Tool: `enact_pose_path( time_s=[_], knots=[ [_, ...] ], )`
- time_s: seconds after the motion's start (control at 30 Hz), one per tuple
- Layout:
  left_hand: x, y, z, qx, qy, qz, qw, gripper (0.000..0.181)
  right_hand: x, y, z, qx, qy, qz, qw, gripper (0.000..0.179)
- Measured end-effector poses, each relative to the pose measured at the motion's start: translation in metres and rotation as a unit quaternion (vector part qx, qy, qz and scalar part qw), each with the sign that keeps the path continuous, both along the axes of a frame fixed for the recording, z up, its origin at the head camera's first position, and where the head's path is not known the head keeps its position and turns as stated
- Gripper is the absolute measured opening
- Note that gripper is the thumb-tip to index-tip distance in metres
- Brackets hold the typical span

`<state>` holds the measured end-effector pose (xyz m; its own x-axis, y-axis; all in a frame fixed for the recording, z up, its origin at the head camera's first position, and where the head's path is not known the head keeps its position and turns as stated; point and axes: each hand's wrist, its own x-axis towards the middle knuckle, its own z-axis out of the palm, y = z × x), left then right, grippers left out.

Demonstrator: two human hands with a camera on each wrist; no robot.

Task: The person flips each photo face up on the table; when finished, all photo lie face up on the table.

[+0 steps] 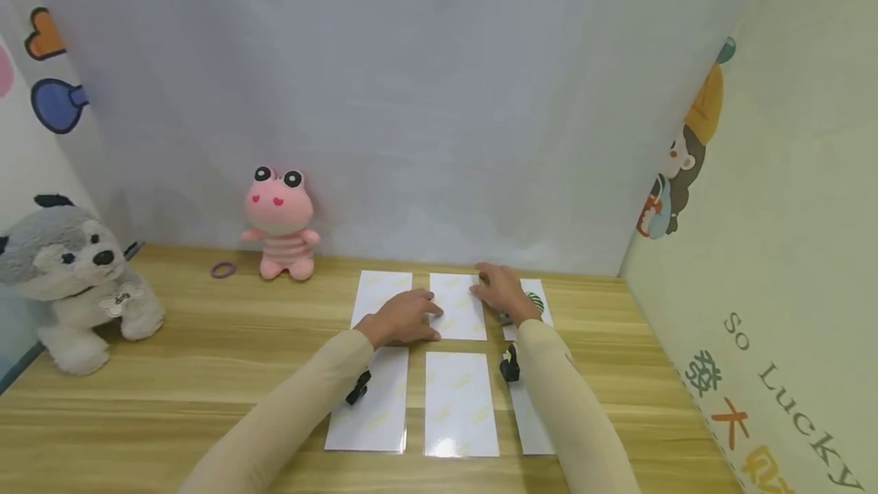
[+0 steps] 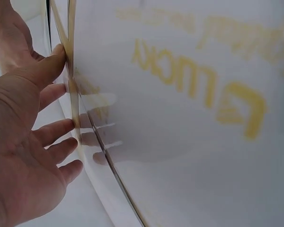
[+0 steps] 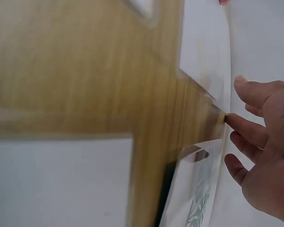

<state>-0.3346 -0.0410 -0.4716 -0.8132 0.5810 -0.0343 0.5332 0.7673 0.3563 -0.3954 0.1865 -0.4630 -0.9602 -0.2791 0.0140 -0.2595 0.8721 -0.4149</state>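
Note:
White glossy cards lie in two rows on the wooden table. Over the gap between the back-left card [image 1: 384,286] and the back-middle card [image 1: 458,311], my left hand [image 1: 405,317] reaches with fingers spread loosely, its tips at the middle card's left edge. My right hand [image 1: 506,292] is at that card's right edge, fingers extended and slightly bent. In the right wrist view, a fingertip of the right hand [image 3: 270,137] comes down near the tabletop between two cards. The back-right card [image 1: 535,301] carries a green striped picture, partly hidden by my right wrist. Neither hand visibly grips anything.
The front row holds a left card [image 1: 380,410], a middle card [image 1: 461,402] and a right card [image 1: 531,421] partly under my right sleeve. A pink plush frog [image 1: 280,223], a purple ring [image 1: 222,270] and a grey plush dog [image 1: 75,273] stand left. A pale curtain [image 1: 439,113] hangs behind.

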Motion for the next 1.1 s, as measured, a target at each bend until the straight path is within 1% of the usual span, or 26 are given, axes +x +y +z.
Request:
enact_pose_path(
  time_s=[0.07, 0.17, 0.27, 0.33, 0.47, 0.63, 0.77, 0.9, 1.0, 1.1],
  knots=[
    [0.000, 0.001, 0.001, -0.001, 0.001, 0.001, 1.0000, 0.045, 0.000, 0.000, 0.003, -0.016, -0.013, -0.002, 0.9998, 0.053],
    [0.000, 0.002, 0.003, -0.005, 0.004, 0.001, 1.0000, 0.046, -0.002, 0.000, 0.006, -0.072, -0.036, -0.012, 0.9967, 0.055],
    [0.000, 0.003, 0.004, -0.016, 0.010, 0.004, 0.9998, 0.046, -0.005, 0.000, 0.009, -0.149, -0.048, -0.023, 0.9874, 0.058],
    [0.001, 0.003, 0.004, -0.025, 0.013, 0.007, 0.9996, 0.046, -0.008, -0.001, 0.010, -0.177, -0.044, -0.026, 0.9828, 0.059],
    [0.003, 0.005, 0.007, -0.040, 0.018, 0.012, 0.9990, 0.046, -0.011, -0.005, 0.013, -0.193, -0.033, -0.020, 0.9805, 0.058],
    [0.005, 0.008, 0.009, -0.044, 0.015, 0.016, 0.9988, 0.047, -0.007, -0.009, 0.015, -0.214, -0.060, -0.003, 0.9751, 0.052],
    [0.006, 0.007, 0.007, -0.035, 0.011, 0.019, 0.9991, 0.047, -0.004, -0.010, 0.017, -0.234, -0.065, -0.009, 0.9700, 0.049],
    [0.006, 0.005, 0.005, -0.030, 0.024, 0.013, 0.9992, 0.046, -0.003, -0.009, 0.018, -0.256, -0.073, -0.011, 0.9638, 0.047],
    [0.005, 0.005, 0.005, -0.018, 0.031, 0.009, 0.9993, 0.045, -0.004, -0.007, 0.019, -0.266, -0.083, -0.010, 0.9603, 0.046],
    [0.003, 0.006, 0.006, 0.000, 0.025, 0.010, 0.9996, 0.044, -0.003, -0.005, 0.022, -0.276, -0.087, -0.018, 0.9569, 0.043]
  ],
)
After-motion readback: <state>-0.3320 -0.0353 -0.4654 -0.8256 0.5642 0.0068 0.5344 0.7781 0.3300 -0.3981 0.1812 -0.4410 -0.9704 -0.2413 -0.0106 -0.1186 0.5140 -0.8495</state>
